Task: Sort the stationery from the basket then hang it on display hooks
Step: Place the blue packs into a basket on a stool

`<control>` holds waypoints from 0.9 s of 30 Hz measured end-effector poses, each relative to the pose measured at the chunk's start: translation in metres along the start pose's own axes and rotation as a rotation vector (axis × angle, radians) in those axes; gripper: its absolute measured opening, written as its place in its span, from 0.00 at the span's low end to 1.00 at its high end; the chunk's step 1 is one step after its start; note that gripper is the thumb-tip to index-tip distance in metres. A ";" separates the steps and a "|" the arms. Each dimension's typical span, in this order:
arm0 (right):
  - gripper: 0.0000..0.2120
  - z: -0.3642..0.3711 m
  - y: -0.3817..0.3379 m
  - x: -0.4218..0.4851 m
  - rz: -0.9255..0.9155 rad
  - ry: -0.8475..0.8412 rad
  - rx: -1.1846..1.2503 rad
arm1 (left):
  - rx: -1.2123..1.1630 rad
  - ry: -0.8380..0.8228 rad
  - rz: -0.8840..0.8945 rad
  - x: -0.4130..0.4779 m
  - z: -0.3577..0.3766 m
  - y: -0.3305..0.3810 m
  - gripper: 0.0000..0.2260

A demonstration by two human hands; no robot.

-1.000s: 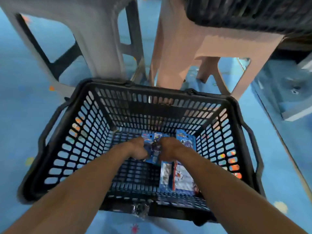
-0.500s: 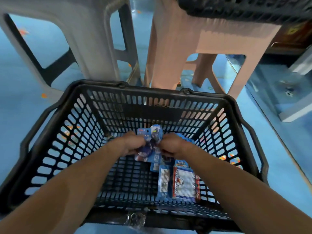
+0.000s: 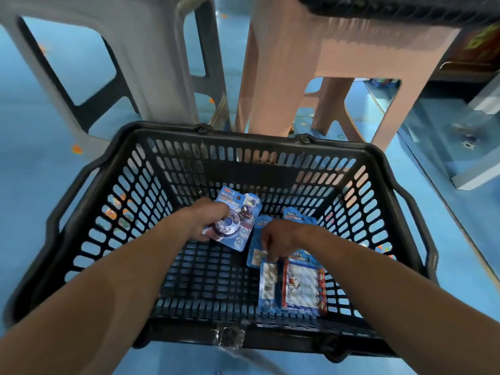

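A black plastic basket (image 3: 130, 201) stands on the blue floor below me. My left hand (image 3: 201, 221) grips a blue blister pack (image 3: 238, 209) with a round tape-like item, lifted above the basket floor. My right hand (image 3: 276, 239) reaches down with curled fingers onto other blue stationery packs (image 3: 300, 285) lying at the basket's right side. Whether its fingers pinch a pack cannot be told. Another blue card (image 3: 297, 216) pokes out behind the right wrist.
A grey plastic stool (image 3: 151, 63) and a pink plastic stool (image 3: 311, 50) stand just beyond the basket. A second black basket (image 3: 392, 8) sits on the pink stool. A shelf base (image 3: 476, 174) is at the right. A clear wrapper (image 3: 230, 336) hangs at the basket's near rim.
My hands have separated. The left hand carried the blister pack up and left; the right hand let go of it and dropped onto the packs lying in the basket.
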State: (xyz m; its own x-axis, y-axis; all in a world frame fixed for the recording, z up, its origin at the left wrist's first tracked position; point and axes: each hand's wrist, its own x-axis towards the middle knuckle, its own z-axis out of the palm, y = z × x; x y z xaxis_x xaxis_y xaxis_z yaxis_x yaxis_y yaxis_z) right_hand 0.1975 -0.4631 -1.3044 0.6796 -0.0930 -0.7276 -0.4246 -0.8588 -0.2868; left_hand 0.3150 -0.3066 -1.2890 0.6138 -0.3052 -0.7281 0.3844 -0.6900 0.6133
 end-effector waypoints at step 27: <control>0.15 -0.039 -0.005 -0.061 -0.284 0.703 0.205 | 0.003 -0.021 0.015 -0.042 -0.027 0.000 0.03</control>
State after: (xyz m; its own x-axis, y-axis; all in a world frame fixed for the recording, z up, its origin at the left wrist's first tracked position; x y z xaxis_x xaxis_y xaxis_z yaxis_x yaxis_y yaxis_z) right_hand 0.1811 -0.4727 -1.2340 0.9688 -0.2395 -0.0635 -0.2331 -0.7937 -0.5619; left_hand 0.3080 -0.2763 -1.2499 0.6046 -0.3297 -0.7251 0.3732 -0.6870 0.6235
